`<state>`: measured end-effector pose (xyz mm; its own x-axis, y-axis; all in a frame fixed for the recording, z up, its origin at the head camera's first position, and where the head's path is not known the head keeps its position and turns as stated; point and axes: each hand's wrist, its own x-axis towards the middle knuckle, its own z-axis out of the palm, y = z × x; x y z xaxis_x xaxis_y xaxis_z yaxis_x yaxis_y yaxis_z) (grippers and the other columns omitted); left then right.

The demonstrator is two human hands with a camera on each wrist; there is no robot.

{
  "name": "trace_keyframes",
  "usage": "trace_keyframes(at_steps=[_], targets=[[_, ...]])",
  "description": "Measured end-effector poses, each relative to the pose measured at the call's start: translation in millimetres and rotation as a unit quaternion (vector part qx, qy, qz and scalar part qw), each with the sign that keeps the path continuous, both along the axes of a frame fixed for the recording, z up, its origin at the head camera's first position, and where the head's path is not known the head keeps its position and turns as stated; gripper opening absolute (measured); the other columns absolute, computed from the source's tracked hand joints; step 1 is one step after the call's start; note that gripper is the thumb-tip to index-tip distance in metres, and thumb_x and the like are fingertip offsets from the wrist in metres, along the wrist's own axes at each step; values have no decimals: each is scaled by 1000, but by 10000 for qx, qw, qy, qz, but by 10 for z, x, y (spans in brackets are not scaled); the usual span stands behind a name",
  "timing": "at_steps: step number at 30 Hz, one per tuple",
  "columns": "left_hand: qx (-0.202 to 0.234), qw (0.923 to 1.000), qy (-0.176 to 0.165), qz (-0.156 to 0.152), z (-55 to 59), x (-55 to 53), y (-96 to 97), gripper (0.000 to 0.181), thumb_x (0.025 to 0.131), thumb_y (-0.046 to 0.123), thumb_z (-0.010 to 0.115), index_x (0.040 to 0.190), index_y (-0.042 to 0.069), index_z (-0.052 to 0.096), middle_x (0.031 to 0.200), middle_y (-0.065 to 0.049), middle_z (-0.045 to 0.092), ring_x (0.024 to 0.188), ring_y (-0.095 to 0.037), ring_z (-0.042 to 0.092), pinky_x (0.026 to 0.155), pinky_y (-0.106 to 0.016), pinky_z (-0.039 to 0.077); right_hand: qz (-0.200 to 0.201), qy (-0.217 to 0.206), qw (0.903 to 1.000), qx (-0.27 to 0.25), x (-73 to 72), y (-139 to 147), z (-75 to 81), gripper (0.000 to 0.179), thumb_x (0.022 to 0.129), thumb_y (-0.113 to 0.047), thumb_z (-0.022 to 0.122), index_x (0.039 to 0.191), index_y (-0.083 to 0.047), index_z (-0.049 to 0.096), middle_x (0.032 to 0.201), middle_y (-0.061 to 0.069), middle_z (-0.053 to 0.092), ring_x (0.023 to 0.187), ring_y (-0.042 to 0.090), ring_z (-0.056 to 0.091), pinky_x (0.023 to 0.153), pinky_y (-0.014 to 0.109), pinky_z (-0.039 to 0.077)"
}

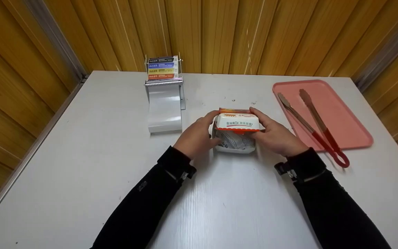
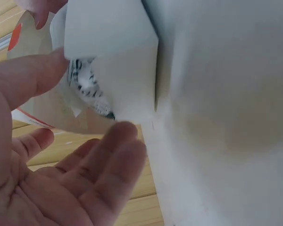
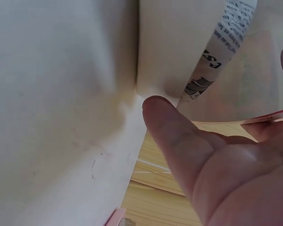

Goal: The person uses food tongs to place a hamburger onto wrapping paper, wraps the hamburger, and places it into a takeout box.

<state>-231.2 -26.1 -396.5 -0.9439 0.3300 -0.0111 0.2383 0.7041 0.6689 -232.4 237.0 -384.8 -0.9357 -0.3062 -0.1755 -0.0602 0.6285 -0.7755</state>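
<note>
A small white and orange takeaway burger box [image 1: 237, 121] stands on the table in front of me, its lid tilted over the base and gaping at the front. Inside shows a bundle in printed paper [image 1: 235, 139]. My left hand [image 1: 199, 135] holds the box's left side; in the left wrist view its thumb [image 2: 33, 77] lies against the box and its fingers curve behind. Opposite, my right hand [image 1: 276, 136] grips the lid's right side, thumb near the front edge and index finger at the back. A fingertip [image 3: 158, 108] reaches the base's corner in the right wrist view.
Right of the box lies a pink tray [image 1: 344, 121] with red-handled tongs [image 1: 323, 129], whose handle end overhangs the tray's near edge. A metal film dispenser [image 1: 164, 83] with small coloured boxes stands back left, its white sheet hanging forward. Wood-look panels border the table [image 1: 64, 166].
</note>
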Motion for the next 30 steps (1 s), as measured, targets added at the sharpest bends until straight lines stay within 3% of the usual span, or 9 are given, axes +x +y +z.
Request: trace_keyframes(at_steps=[3, 6, 10, 12, 21, 30], targets=[[102, 9999, -5, -115, -13, 10, 4, 93, 88, 25, 87, 164, 32, 33, 147, -4, 62, 128, -20, 60, 108, -42, 51, 112, -105, 9999, 79, 22, 4, -25, 85, 104, -25, 59, 170, -36, 7, 175, 9, 24, 159, 40, 28, 124, 61, 33], [254, 9994, -159, -178, -19, 22, -8, 94, 88, 26, 87, 164, 30, 32, 145, -2, 63, 116, -18, 66, 103, -38, 53, 244, -233, 9994, -33, 42, 5, -54, 88, 103, -24, 62, 168, -44, 6, 175, 9, 24, 157, 39, 31, 122, 59, 36], [402, 9980, -409, -263, -23, 35, -29, 102, 84, 25, 90, 166, 29, 29, 143, 1, 62, 100, -16, 66, 94, -34, 54, 379, -312, 9988, -49, 68, 18, -92, 93, 101, -34, 69, 164, -56, 4, 175, 6, 22, 158, 36, 31, 124, 59, 35], [446, 9975, -461, -300, -30, 38, -34, 105, 82, 22, 92, 166, 29, 28, 143, 2, 61, 102, -15, 66, 96, -33, 54, 405, -294, 9987, -12, 72, 27, -115, 95, 100, -36, 72, 162, -58, 4, 176, 5, 20, 157, 35, 33, 124, 58, 35], [329, 9992, -212, -106, -83, 38, -11, 105, 80, 14, 93, 164, 22, 31, 150, -2, 58, 132, -18, 56, 116, -39, 45, 503, -78, 9987, -82, 95, 9, -178, 98, 100, -31, 73, 167, -46, 3, 178, 5, 14, 159, 37, 28, 122, 53, 39], [439, 9986, -250, 163, -86, 32, 16, 101, 80, 16, 92, 162, 21, 34, 143, -4, 62, 124, -19, 58, 114, -40, 47, 592, 17, 9973, -431, 105, -19, -193, 97, 100, -17, 71, 169, -42, 7, 177, 2, 15, 155, 38, 36, 117, 46, 45]])
